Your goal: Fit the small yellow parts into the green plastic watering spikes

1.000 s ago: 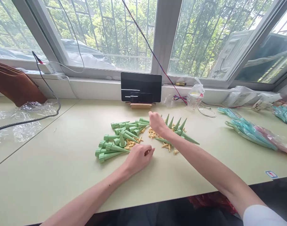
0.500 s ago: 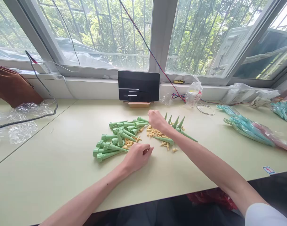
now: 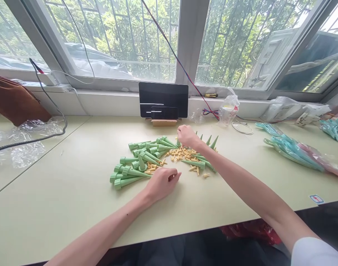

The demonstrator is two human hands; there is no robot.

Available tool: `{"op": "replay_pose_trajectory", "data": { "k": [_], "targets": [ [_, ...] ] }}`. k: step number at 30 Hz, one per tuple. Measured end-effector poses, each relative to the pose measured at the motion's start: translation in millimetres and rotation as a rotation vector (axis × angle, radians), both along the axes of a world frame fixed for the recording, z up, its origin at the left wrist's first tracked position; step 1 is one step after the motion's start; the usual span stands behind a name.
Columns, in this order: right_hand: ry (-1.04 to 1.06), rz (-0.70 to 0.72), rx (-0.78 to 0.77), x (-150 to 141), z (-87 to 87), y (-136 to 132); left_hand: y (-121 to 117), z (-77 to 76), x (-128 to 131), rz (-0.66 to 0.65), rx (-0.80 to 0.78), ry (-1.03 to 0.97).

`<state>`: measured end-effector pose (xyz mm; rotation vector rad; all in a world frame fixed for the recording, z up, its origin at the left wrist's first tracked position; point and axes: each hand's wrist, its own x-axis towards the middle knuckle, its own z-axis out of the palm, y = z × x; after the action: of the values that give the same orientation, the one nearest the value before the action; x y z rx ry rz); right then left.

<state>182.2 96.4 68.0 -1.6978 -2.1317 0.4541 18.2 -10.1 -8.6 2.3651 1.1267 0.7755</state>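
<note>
My left hand [image 3: 161, 183] rests on the table with its fingers curled closed; whatever it holds, if anything, is hidden. Farther off, my right hand [image 3: 187, 136] is pinched above the far side of a heap of small yellow nozzles [image 3: 182, 153]. Below its fingertips shows a green plastic spike [image 3: 178, 142], which they appear to grip. To the left lies a pile of hollow green cone-shaped spikes [image 3: 130, 171], most on their sides, one green cone [image 3: 141, 162] standing point up. More green spikes [image 3: 214, 142] stand or lie right of the heap, partly behind my right forearm.
A tablet [image 3: 163, 96] and a phone [image 3: 164, 112] lean in a stand [image 3: 164, 122] at the back. A bagged cup [image 3: 229, 109] and a coiled cable [image 3: 242, 128] are right of them. Bagged blue items [image 3: 293, 147] lie right; a brown bag [image 3: 16, 99] and plastic wrap [image 3: 27, 147] left.
My right hand has shifted slightly right and toward me, and a green spike now shows under its fingertips. My left hand stays in place.
</note>
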Motion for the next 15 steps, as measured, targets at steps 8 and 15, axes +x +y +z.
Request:
{"op": "replay_pose_trajectory", "data": {
  "k": [8, 15],
  "targets": [
    [-0.062, -0.049, 0.071, 2.6, 3.8, -1.3, 0.7, -0.9, -0.5, 0.002, 0.007, 0.0],
    [-0.169, -0.026, 0.106, 5.2, -1.2, 3.5, 0.3, -0.5, -0.3, -0.008, 0.003, -0.007]
  ]
}}
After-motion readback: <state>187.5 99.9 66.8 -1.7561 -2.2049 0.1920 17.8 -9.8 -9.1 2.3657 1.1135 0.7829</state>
